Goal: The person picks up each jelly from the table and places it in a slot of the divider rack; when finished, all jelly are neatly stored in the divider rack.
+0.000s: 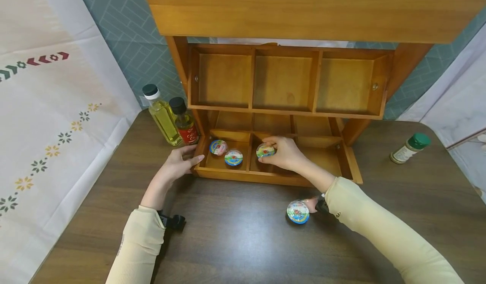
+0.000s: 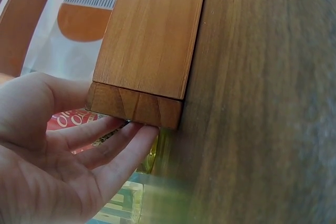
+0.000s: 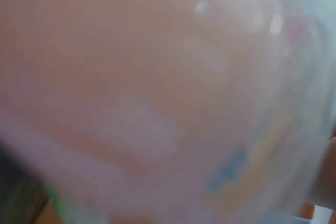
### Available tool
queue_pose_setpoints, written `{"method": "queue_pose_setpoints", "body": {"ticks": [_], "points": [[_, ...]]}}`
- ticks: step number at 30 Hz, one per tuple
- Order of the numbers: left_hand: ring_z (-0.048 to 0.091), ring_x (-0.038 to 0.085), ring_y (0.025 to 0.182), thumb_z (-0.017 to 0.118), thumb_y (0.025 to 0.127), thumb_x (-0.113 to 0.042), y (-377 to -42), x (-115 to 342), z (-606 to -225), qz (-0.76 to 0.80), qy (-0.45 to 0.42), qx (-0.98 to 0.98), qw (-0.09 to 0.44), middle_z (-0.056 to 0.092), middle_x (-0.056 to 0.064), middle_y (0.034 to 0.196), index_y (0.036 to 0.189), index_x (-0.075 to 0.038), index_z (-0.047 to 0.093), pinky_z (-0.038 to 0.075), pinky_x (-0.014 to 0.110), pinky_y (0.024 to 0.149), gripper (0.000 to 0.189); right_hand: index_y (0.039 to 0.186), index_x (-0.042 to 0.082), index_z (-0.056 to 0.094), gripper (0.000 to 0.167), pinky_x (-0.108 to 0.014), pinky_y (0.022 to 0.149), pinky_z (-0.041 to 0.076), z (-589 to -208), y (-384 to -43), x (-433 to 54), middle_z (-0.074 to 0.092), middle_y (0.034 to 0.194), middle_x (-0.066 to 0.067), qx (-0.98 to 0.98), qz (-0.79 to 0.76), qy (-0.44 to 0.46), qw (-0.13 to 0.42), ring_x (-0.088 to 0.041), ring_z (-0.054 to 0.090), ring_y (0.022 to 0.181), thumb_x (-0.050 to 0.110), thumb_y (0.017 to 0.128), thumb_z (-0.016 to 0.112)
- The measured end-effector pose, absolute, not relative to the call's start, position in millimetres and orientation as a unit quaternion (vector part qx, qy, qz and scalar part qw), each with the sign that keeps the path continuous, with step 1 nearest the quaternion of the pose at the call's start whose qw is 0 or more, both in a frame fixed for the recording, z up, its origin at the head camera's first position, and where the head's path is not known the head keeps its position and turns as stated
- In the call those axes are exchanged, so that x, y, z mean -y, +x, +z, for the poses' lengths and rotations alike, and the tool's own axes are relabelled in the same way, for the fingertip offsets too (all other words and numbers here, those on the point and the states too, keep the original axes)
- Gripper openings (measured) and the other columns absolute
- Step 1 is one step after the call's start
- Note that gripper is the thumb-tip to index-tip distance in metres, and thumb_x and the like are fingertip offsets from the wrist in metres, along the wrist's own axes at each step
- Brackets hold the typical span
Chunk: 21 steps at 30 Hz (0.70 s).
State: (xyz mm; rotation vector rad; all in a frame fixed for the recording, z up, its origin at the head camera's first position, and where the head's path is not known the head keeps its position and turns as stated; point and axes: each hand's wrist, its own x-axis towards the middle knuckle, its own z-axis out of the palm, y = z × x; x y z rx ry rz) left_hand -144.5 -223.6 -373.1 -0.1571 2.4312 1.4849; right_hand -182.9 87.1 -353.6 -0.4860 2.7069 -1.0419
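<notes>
My right hand pinches a small jelly cup with a yellow-green printed lid, inside the middle compartment of the bottom tier of a wooden rack. In the left compartment lie two more cups, a pink-lidded one and a blue-rimmed one. My left hand grips the rack's front left corner; in the left wrist view its thumb and fingers bracket the wood. Below my right wrist, a blue-rimmed cup sits on the table beside a pinkish item. A blurred pinkish surface fills most of the right wrist view.
Left of the rack stand an oil bottle and a smaller red-labelled bottle. A green-capped spice jar is on the right of the table. The rack's upper tiers rise above my hands.
</notes>
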Motion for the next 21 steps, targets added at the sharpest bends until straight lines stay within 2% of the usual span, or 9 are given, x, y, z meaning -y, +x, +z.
{"method": "queue_pose_setpoints", "body": {"ticks": [7,14,21], "points": [[0.05,0.03,0.118,0.058,0.094,-0.026,-144.5,223.1,-372.3,0.514,-0.056,-0.844,0.145,0.036,0.018,0.145,0.144,-0.003,0.034,0.05,0.033,0.076,0.06,0.133,-0.001,0.046,0.064,-0.044,0.094,0.044,-362.6,-186.4,-79.9,0.055,0.127,-0.02,-0.924,-0.338,-0.119,0.132,-0.034,0.052,0.113,0.023,0.08,0.074],[0.049,0.03,0.118,0.057,0.094,-0.026,-144.7,223.4,-371.1,0.509,-0.055,-0.846,0.146,0.034,0.017,0.146,0.144,-0.004,0.033,0.05,0.033,0.076,0.06,0.138,-0.001,0.04,0.065,-0.047,0.097,0.04,-371.8,-186.3,-78.3,0.047,0.135,-0.021,-0.92,-0.35,-0.123,0.122,-0.036,0.047,0.12,0.028,0.087,0.067],[0.049,0.031,0.119,0.058,0.094,-0.026,-144.2,223.5,-371.3,0.51,-0.055,-0.847,0.143,0.036,0.017,0.146,0.144,-0.004,0.034,0.05,0.033,0.076,0.06,0.142,0.0,0.034,0.074,-0.047,0.098,0.04,-378.1,-187.9,-77.0,0.048,0.135,-0.021,-0.917,-0.356,-0.13,0.125,-0.037,0.047,0.12,0.034,0.086,0.067]]}}
